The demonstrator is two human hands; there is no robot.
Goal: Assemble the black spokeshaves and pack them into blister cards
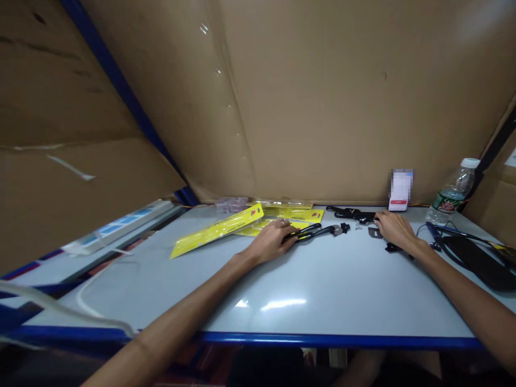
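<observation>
My left hand (274, 239) closes over the grip end of a black two-handled tool (312, 234). Its handles point right and end in a grey metal head; the exact kind is not clear. On the right, my right hand (393, 226) has its fingers curled down at the end of a pile of black-handled tools (350, 214); its fingertips are hidden. A dark metal piece (374, 232) lies just below that hand. Between the hands sits a small black part (345, 228), with small silvery pieces (358, 226) nearby.
Yellow packages with clear plastic (217, 231) lie left of my left hand. Behind them is a clear plastic box (231, 204). A phone (400, 191) leans on the cardboard wall (302, 107). A water bottle (453, 193) and a black pouch (479, 258) are at right.
</observation>
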